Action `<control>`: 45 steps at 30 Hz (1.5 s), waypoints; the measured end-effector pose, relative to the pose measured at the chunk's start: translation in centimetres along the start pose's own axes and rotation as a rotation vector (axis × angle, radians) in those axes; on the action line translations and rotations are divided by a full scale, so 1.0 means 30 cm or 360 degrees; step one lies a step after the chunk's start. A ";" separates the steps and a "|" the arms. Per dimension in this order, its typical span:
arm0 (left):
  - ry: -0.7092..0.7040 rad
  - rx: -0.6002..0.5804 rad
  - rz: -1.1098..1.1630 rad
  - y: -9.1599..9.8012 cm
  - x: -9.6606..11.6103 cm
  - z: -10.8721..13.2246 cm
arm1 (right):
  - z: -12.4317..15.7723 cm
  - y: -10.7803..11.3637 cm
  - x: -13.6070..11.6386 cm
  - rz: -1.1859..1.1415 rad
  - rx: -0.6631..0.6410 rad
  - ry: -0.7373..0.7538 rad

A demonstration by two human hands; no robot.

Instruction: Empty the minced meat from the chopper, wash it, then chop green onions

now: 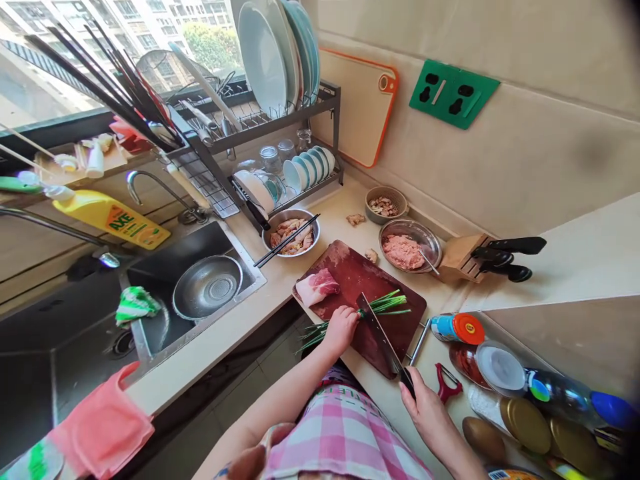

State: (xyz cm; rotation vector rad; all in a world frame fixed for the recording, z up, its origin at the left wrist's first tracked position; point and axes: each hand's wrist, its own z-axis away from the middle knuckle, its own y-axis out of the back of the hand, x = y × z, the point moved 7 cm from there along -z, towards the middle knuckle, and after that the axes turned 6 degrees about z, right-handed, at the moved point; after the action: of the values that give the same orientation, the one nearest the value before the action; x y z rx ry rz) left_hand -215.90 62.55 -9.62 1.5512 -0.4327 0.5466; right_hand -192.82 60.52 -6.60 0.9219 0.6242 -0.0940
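Observation:
A bunch of green onions point(385, 305) lies across the dark red cutting board point(387, 347), its darker tops hanging past the board's near edge. My left hand point(341, 329) is closed around the bunch. In my right hand point(425, 400) is the black handle of a kitchen knife point(383, 337). The blade stands across the green onions, right beside my left fingers; whether its edge touches the board I cannot tell. A piece of raw pork point(317, 287) rests on the board's left part.
Behind the board stand a bowl of minced meat point(403, 250), a metal bowl of raw chicken point(290, 240) with chopsticks across it, and a knife block point(463, 257). Jars point(500, 363) and a red peeler point(447, 383) are at right. The sink point(165, 320) is left, below a dish rack point(280, 123).

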 end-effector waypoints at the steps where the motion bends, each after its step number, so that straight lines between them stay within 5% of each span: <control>1: 0.0005 -0.0003 -0.0006 0.001 0.001 0.000 | -0.005 -0.009 -0.002 0.0030 0.0013 -0.0029; 10: 0.0141 0.0059 -0.0017 0.087 -0.043 -0.001 | 0.021 -0.023 -0.023 -0.0140 0.0086 -0.0030; 15: 0.0303 0.0131 0.0125 0.139 -0.059 -0.135 | 0.116 0.039 -0.002 -0.0439 0.0327 -0.0091; 20: 0.0318 0.0034 0.0242 0.045 0.038 -0.365 | 0.237 0.077 0.105 -0.0521 0.0649 -0.0457; 23: 0.0202 -0.0091 0.0252 -0.038 0.126 -0.415 | 0.279 0.050 0.151 -0.0544 0.0698 -0.0596; 32: -0.0163 -0.0299 -0.0098 -0.118 0.256 -0.243 | 0.216 0.007 0.131 -0.0618 0.0658 -0.0697; 45: -0.0324 -0.0327 0.0077 -0.041 0.149 -0.200 | 0.132 0.083 0.091 -0.0589 0.0636 -0.0545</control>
State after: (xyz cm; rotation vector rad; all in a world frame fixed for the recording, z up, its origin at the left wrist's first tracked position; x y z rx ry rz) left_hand -212.04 68.85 -7.94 1.4058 -0.6628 0.3692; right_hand -187.91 59.52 -4.54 1.1319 0.4552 -0.7144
